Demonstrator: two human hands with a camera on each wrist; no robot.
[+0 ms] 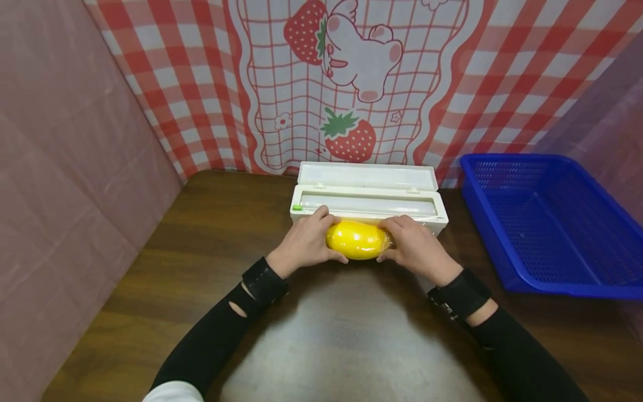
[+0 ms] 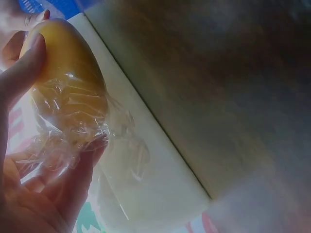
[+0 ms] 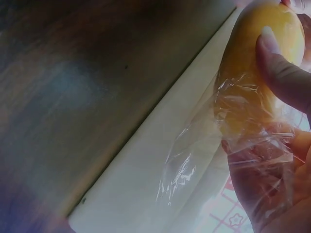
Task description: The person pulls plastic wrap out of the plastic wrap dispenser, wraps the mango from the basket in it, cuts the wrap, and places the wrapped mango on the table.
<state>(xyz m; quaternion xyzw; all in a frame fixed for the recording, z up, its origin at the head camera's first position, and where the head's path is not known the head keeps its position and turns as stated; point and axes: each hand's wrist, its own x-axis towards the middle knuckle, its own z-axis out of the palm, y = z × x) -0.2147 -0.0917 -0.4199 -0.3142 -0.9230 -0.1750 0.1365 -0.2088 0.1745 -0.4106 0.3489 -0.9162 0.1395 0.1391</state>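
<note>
A smooth yellow oval fruit (image 1: 355, 240), much like a mango, is held up in front of the white cling film dispenser (image 1: 296, 192). Clear cling film (image 2: 73, 104) clings to it and bunches in creases at its ends. My left hand (image 1: 307, 239) grips one end, the thumb on the near side and the fingers behind. At the other end my right hand (image 1: 417, 245) holds it the same way. Loose film (image 3: 182, 177) hangs beside the right hand in the right wrist view. The dispenser's lid (image 1: 369, 175) is raised, and a film roll (image 1: 369, 204) lies inside.
A blue plastic basket (image 1: 524, 279) stands on the right of the brown wooden table (image 1: 166, 251). Behind the dispenser hangs a red-and-white checked cloth (image 1: 201, 84) with strawberry prints. A pink cloth (image 1: 75, 167) hangs along the left side.
</note>
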